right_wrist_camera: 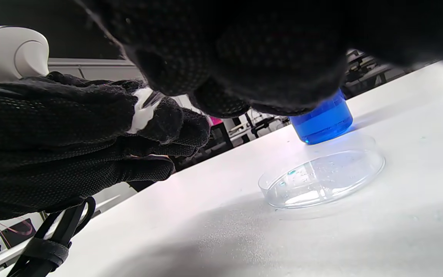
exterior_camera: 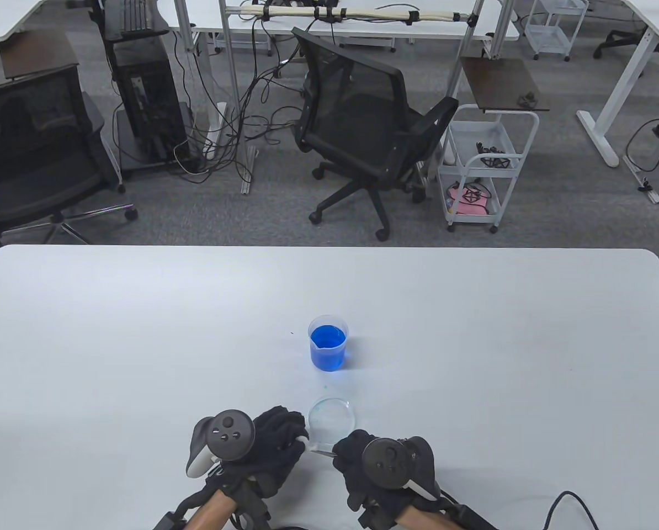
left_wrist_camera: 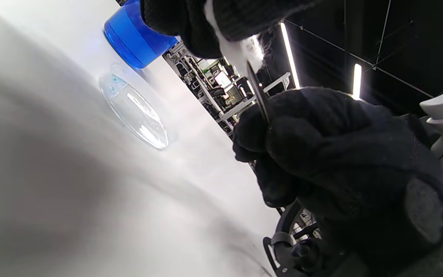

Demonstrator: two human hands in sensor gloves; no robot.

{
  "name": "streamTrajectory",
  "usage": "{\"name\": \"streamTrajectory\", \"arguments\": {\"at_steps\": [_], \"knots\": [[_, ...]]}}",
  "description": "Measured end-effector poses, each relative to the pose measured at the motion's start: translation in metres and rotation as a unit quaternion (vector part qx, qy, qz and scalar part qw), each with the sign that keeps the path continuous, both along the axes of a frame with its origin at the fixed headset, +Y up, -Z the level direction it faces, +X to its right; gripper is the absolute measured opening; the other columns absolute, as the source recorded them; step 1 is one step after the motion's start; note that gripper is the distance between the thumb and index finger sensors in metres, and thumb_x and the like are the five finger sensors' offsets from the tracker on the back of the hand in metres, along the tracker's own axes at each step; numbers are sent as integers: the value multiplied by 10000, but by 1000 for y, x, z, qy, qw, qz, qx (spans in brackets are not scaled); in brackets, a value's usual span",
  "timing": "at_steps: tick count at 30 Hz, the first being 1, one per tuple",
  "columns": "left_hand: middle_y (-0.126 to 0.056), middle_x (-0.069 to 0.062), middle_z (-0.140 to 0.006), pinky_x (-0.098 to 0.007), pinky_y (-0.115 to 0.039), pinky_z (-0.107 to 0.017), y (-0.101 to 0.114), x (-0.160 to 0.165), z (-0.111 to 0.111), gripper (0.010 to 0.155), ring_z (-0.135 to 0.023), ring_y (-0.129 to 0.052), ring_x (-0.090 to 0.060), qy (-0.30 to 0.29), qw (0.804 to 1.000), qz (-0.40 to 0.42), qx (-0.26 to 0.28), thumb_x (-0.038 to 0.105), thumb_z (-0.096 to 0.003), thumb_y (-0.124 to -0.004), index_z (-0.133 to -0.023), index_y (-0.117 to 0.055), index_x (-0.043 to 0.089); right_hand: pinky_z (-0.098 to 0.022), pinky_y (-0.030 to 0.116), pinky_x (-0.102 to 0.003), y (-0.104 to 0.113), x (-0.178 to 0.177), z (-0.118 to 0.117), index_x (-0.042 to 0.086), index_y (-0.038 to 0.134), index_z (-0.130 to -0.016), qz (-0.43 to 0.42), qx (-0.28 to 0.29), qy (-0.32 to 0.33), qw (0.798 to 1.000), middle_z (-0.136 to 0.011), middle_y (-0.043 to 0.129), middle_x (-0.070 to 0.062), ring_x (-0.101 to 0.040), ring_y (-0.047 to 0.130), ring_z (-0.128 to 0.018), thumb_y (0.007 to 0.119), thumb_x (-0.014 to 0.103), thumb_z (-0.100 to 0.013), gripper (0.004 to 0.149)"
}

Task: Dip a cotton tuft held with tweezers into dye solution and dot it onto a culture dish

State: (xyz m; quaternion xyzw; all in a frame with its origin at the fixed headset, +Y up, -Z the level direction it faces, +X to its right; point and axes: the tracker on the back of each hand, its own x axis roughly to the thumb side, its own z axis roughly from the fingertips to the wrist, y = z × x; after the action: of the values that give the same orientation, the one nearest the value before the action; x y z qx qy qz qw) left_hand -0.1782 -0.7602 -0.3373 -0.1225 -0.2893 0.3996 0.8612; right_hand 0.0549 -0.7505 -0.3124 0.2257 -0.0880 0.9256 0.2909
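Observation:
A clear beaker of blue dye stands mid-table, with a clear culture dish just in front of it. My left hand pinches a white cotton wad just left of the dish's near edge. My right hand grips thin metal tweezers, whose tips reach into the cotton. In the left wrist view the tweezers meet the cotton under my fingers. The right wrist view shows the cotton held in my left hand, and the dish with small blue-green specks, in front of the beaker.
The white table stretches wide on both sides. A black cable lies at the front right edge. Office chairs, a trolley and desks stand on the floor beyond the far edge.

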Motion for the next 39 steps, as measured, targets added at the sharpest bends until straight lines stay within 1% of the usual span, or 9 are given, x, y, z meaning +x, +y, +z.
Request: {"name": "streamTrajectory", "arguments": {"at_steps": [5, 9, 12, 16, 23, 27, 30, 34, 39], "knots": [[-525, -302, -1145, -805, -191, -639, 1, -1, -1, 457, -1043, -254, -588, 2, 1000, -14, 2, 238, -593, -668, -972, -681, -17, -57, 911, -310, 0, -1, 0, -4, 1046, -506, 2, -1, 0, 1000, -526, 1012, -249, -150, 989, -182, 882, 265, -256, 402], [-538, -294, -1145, -815, -194, -633, 3, -5, -2, 454, -1048, -262, -584, 19, 1000, -13, 18, 233, -591, -670, -970, -689, -16, -53, 907, -312, 1, 1, 1, -7, 1047, -499, 2, 4, -9, 1000, -518, 1012, -251, -152, 986, -176, 882, 262, -252, 401], [-546, -307, -1134, -819, -208, -629, 6, -26, -10, 457, -1041, -274, -592, 65, 997, -26, 32, 216, -587, -658, -979, -675, -18, -53, 906, -315, -2, 10, 1, -4, 1049, -495, 10, 2, -22, 1000, -517, 1013, -251, -155, 986, -175, 883, 261, -248, 399], [-551, -319, -1129, -815, -202, -629, 2, -51, -13, 455, -1037, -271, -597, 96, 995, -4, 0, 205, -590, -674, -982, -689, -24, -56, 909, -315, -3, 23, -5, -4, 1048, -499, 10, -2, -40, 999, -520, 1012, -250, -154, 988, -179, 884, 263, -249, 401], [-583, -311, -1124, -801, -218, -642, 7, -47, -20, 445, -1037, -304, -585, 112, 991, -60, 28, 209, -593, -712, -981, -730, -8, -61, 911, -316, -2, 22, -7, -3, 1046, -506, 8, 1, -40, 999, -526, 1011, -250, -155, 990, -183, 884, 267, -250, 406], [-610, -303, -1123, -794, -234, -650, 11, -54, -44, 435, -1041, -327, -581, 136, 983, -112, 48, 211, -592, -742, -976, -761, 7, -62, 912, -315, 0, 23, -8, 0, 1047, -507, 8, 7, -41, 999, -526, 1011, -250, -153, 991, -185, 884, 269, -252, 405], [-634, -299, -1116, -790, -244, -655, 10, -67, -75, 433, -1039, -351, -578, 163, 972, -163, 55, 214, -590, -756, -973, -778, 13, -64, 912, -316, 1, 25, -10, -1, 1046, -510, 6, 8, -43, 999, -529, 1010, -251, -154, 991, -186, 885, 270, -252, 407], [-669, -292, -1103, -785, -259, -660, 4, -82, -119, 433, -1037, -380, -573, 182, 945, -263, 64, 218, -587, -756, -972, -792, 23, -67, 913, -315, 2, 27, -12, 0, 1045, -514, 10, 9, -46, 999, -532, 1009, -251, -154, 992, -189, 885, 272, -256, 407], [-670, -270, -1107, -779, -262, -665, -2, -89, -159, 421, -1042, -382, -558, 180, 914, -359, 58, 213, -579, -760, -963, -809, 46, -72, 916, -316, -1, 28, -17, 1, 1044, -518, 19, 2, -45, 999, -537, 1008, -250, -155, 994, -193, 886, 274, -257, 409]]}}
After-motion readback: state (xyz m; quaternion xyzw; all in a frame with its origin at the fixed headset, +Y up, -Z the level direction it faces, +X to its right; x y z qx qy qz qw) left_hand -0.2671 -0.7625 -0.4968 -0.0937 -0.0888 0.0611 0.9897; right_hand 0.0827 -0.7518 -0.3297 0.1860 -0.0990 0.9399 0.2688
